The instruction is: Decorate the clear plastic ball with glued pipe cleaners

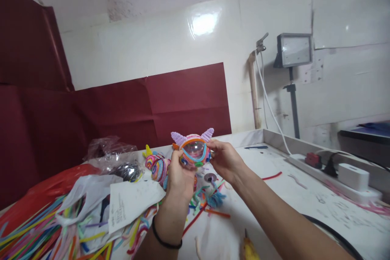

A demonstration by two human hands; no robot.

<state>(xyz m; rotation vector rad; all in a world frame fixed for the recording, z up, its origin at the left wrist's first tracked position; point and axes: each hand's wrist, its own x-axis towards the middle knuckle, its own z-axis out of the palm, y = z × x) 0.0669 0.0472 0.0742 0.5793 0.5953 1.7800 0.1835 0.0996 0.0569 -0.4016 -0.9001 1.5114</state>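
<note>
Above the table I hold up a pipe-cleaner figure with two lilac horns on top and a clear, shiny oval dome rimmed in orange and blue. My left hand is closed round its lower left side. The fingers of my right hand close on its right edge. Behind my left hand lies another coiled, multicoloured pipe-cleaner piece with a yellow tip. Scraps of pipe cleaner, some teal, green and orange, are scattered beneath my hands.
Bundles of coloured pipe cleaners, a red plastic bag and a handwritten paper crowd the left. On the right lie a white power strip with plugs and a blue pen-like tool. A yellow-handled tool points up near the front.
</note>
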